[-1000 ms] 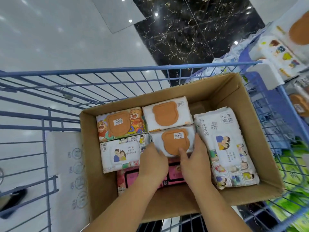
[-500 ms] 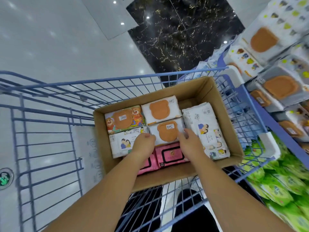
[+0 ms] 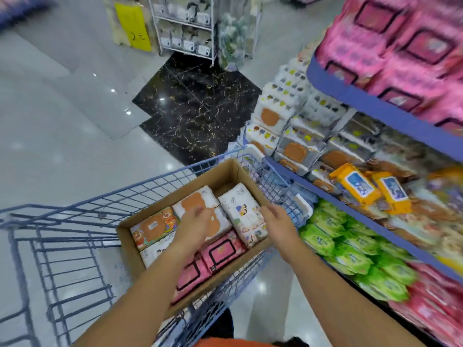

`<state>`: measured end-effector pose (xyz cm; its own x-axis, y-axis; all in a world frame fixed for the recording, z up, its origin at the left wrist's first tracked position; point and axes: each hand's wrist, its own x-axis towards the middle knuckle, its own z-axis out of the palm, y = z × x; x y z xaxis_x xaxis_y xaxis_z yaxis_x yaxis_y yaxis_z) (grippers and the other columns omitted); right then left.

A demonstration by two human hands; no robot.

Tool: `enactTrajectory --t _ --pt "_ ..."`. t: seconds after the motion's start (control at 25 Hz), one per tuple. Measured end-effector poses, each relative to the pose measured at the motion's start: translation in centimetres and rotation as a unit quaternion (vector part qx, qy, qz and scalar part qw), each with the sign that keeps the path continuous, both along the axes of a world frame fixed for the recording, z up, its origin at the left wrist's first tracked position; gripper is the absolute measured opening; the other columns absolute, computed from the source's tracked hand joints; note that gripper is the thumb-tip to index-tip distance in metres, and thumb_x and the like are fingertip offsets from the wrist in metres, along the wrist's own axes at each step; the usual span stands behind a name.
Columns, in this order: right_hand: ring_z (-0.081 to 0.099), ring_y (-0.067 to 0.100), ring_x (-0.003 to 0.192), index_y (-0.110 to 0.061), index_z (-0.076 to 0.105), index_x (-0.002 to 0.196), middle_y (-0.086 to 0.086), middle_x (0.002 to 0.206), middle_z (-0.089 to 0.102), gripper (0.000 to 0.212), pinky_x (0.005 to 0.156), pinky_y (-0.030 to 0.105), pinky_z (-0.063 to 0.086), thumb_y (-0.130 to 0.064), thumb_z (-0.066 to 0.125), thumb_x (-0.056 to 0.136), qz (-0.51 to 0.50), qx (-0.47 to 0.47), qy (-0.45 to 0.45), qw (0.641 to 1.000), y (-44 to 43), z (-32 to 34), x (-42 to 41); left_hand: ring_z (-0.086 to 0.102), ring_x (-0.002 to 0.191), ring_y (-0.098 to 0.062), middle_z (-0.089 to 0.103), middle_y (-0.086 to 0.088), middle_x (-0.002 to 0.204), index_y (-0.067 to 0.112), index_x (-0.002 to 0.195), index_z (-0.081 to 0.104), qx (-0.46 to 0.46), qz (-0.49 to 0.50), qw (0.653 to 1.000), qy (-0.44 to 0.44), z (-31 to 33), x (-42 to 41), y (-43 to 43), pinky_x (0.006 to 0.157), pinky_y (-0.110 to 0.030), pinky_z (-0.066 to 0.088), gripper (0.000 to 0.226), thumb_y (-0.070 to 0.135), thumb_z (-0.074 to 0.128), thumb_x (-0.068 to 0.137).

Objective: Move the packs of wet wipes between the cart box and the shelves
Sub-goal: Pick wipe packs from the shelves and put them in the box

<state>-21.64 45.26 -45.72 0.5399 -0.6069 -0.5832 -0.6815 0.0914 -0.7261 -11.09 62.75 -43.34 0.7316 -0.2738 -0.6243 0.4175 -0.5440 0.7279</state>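
Note:
A cardboard box [image 3: 226, 171] sits in a blue wire cart [image 3: 75, 221]. It holds several wet wipe packs: two white ones with brown bear lids [image 3: 198, 200], a colourful bear pack [image 3: 152, 227], a white cartoon pack [image 3: 244, 214] and pink packs [image 3: 223, 251]. My left hand [image 3: 196, 225] hovers over the nearer bear-lid pack with relaxed fingers and holds nothing. My right hand [image 3: 276, 222] is over the box's right rim, open and empty. The image is motion-blurred.
Blue-edged shelves [image 3: 375, 113] stand to the right of the cart. They carry pink packs [image 3: 400, 46] on top, white bear-lid packs [image 3: 293, 151] and orange packs [image 3: 355, 184] in the middle, green packs [image 3: 350, 251] below. A wire rack [image 3: 185, 26] stands across the tiled floor.
Both hands have come off the nearer bear-lid pack, which stays in the box. My right hand moved right to the box rim. The view swung up and right toward the shelves.

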Motion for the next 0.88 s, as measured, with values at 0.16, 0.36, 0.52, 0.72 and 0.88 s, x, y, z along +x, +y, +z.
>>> enactTrajectory --t 0.16,0.36,0.52,0.72,0.88 --pt "0.048 0.023 0.133 -0.02 0.044 0.149 0.001 0.149 0.046 0.05 0.101 0.038 0.041 -0.044 0.043 0.105 -0.053 -0.025 -0.051 0.997 -4.9 5.3 -5.0 0.056 0.115 -0.018 0.058 0.003 0.125 0.027 0.123 0.061 -0.058 -0.037 0.996 -0.054 6.0 -2.2 -6.6 0.095 -0.041 0.048 0.028 0.042 0.053 0.1" --pt "0.048 0.024 0.132 -0.019 0.046 0.146 -0.001 0.143 0.048 0.049 0.107 0.046 0.041 -0.045 0.043 0.105 -0.147 -0.055 -0.138 0.978 -12.4 11.8 -15.6 0.054 0.123 -0.031 0.05 -0.017 0.141 0.01 0.147 0.047 -0.11 -0.167 0.975 -0.1 11.7 -10.7 -17.1 0.106 -0.042 0.013 0.053 0.042 0.049 0.105" --pt "0.055 0.021 0.118 -0.026 0.055 0.125 -0.002 0.128 0.057 0.028 0.097 0.041 0.046 -0.042 0.047 0.104 -0.261 -0.093 -0.213 0.937 -17.8 15.4 -26.3 0.05 0.119 -0.021 0.048 0.002 0.145 0.014 0.152 0.041 -0.165 -0.219 0.953 -0.129 15.8 -20.8 -25.3 0.091 -0.04 0.039 0.055 0.04 0.053 0.105" --pt "0.056 0.019 0.12 -0.023 0.057 0.132 -0.003 0.132 0.059 0.037 0.105 0.045 0.046 -0.044 0.046 0.103 -0.346 -0.159 -0.236 0.894 -24.8 19.7 -39.1 0.056 0.105 -0.014 0.054 0.001 0.136 0.019 0.149 0.042 -0.231 -0.292 0.918 -0.134 20.1 -32.3 -34.0 0.089 -0.038 0.044 0.052 0.042 0.053 0.104" --pt "0.054 0.021 0.121 -0.024 0.055 0.132 -0.004 0.13 0.058 0.036 0.106 0.047 0.044 -0.044 0.043 0.105 -0.385 -0.193 -0.239 0.87 -29.9 23.2 -47.6 0.055 0.1 -0.013 0.054 0.002 0.132 0.019 0.152 0.039 -0.256 -0.356 0.887 -0.145 23.3 -39.6 -41.1 0.091 -0.042 0.043 0.056 0.045 0.051 0.105"
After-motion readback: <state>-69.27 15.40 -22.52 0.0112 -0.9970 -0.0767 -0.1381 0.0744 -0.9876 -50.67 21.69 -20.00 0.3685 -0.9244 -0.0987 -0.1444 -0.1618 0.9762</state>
